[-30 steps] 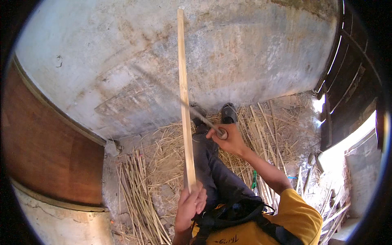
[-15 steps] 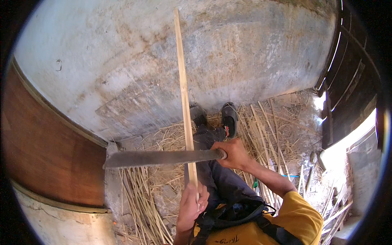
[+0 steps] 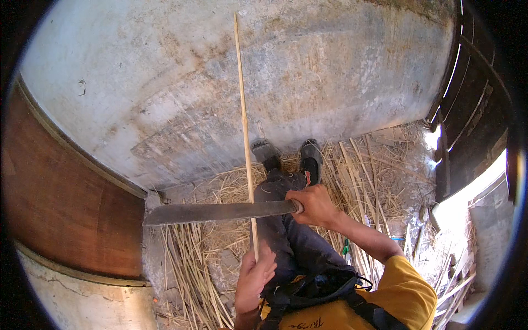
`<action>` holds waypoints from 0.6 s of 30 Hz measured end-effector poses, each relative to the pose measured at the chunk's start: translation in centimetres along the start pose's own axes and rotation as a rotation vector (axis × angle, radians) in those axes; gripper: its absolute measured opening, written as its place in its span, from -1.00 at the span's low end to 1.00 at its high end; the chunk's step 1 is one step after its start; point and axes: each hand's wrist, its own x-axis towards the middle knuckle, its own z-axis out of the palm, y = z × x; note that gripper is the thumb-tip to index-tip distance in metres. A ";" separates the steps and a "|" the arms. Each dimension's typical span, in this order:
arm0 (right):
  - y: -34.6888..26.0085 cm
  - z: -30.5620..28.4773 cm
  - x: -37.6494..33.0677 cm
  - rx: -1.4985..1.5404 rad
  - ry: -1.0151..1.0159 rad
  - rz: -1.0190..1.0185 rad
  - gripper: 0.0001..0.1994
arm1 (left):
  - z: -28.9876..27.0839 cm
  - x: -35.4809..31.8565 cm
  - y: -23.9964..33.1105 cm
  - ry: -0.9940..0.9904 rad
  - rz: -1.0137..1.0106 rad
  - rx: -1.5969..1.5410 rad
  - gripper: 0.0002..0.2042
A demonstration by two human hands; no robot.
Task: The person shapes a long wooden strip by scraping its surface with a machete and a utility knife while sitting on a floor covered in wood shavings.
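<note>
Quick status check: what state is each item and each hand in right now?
Thin wooden strip: upright, held at its lower end.
Long flat blade: level, crossing the strip, held at the handle.
Left hand: shut on the strip.
Right hand: shut on the blade handle.
Straw and split stalks: scattered loose on the ground.
Shoes: planted near the concrete wall.

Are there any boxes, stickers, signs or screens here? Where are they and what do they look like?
No boxes, signs or screens show.
Shirt print: small dark marks on the yellow shirt, at the bottom edge, partly cut off.
Otherwise the left hand holds a thin pale stick upright, the right hand grips a long dark blade lying across it, and straw covers the ground by the grey wall.
</note>
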 end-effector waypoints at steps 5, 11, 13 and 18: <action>-0.7 -0.7 -0.2 -0.012 0.031 -0.006 -0.72 | -0.6 0.0 -0.1 -0.033 -0.020 -0.069 -0.83; -1.8 -1.4 -0.6 -0.145 -0.038 -0.201 -0.71 | 0.5 -0.1 0.0 0.058 -0.046 -0.025 -0.79; -1.3 -1.1 -0.4 -0.141 -0.024 -0.175 -0.74 | 0.8 -0.3 0.2 0.080 -0.032 0.012 -0.78; -1.1 0.2 0.5 -0.049 0.037 -0.186 -0.80 | 1.2 -0.5 0.4 0.184 -0.039 0.064 -0.89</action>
